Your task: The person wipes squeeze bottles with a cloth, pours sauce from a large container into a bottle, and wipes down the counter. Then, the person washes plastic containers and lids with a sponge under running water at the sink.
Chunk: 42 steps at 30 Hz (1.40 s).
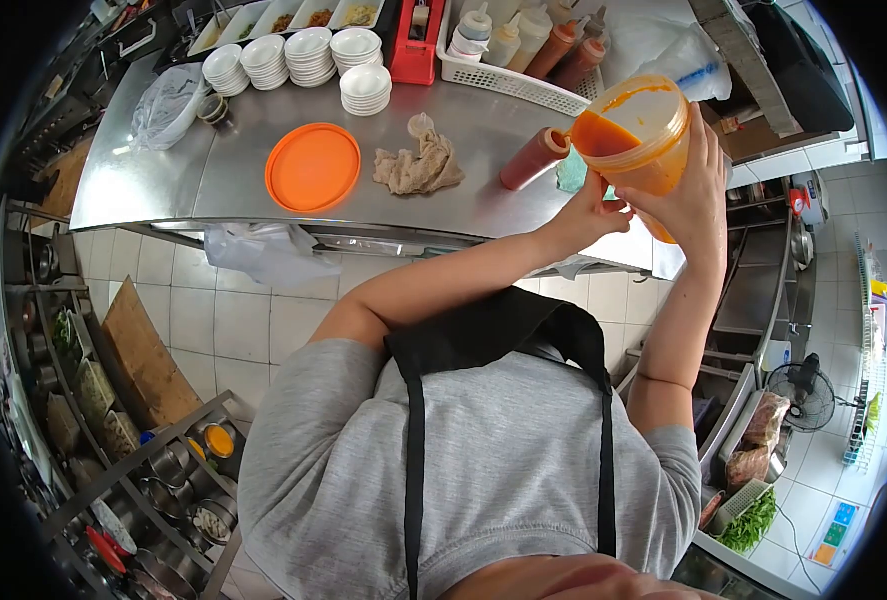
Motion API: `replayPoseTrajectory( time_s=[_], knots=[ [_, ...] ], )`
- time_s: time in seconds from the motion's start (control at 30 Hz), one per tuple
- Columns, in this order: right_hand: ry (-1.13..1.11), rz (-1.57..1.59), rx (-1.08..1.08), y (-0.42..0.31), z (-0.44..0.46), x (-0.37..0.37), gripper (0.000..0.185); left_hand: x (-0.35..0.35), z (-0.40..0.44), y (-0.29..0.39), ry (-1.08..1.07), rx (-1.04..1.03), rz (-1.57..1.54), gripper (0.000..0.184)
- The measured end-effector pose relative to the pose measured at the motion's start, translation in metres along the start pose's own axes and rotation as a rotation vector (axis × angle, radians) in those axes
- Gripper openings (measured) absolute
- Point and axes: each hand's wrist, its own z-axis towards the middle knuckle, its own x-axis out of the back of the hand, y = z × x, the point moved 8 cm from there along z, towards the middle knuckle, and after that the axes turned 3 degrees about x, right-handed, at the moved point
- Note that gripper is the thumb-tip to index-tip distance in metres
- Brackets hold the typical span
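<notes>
A clear round tub [654, 165] with orange-red sauce in it is tilted to the left above the steel counter. My right hand [699, 190] is wrapped round its side. Under the tub's lower edge is my left hand [602, 210], its fingers bent against the tub. The tub's rim meets the mouth of a red squeeze bottle [536, 160], which stands on the counter. Behind the tub lies a green cloth [571, 173], partly hidden. A crumpled brown cloth [419, 167] and an orange round lid [313, 167] rest further left.
Stacks of white bowls [309, 57] stand at the counter's back, beside a red dispenser [418, 40]. A white basket [524, 88] holds several sauce bottles. A plastic bag [168, 108] lies at the left. Shelves with pans [169, 463] are at the lower left.
</notes>
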Motion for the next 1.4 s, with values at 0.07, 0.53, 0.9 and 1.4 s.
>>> replayPoseTrajectory(
  time_s=[0.07, 0.53, 0.9, 1.4],
  knots=[
    [0.002, 0.011, -0.004, 0.002, -0.001, 0.000, 0.115, 0.001, 0.000, -0.002, 0.012, 0.000, 0.012, 0.083],
    [0.043, 0.455, -0.163, 0.045, -0.028, -0.037, 0.115, 0.012, -0.011, 0.002, 0.166, 0.089, 0.302, 0.093],
    [0.033, 0.721, -0.143, 0.062, -0.034, -0.065, 0.107, 0.016, -0.018, 0.008, 0.247, -0.012, 0.441, 0.092],
    [0.083, 0.881, -0.141, 0.067, -0.040, -0.074, 0.104, 0.024, -0.019, -0.004, 0.288, 0.034, 0.590, 0.095]
  ],
)
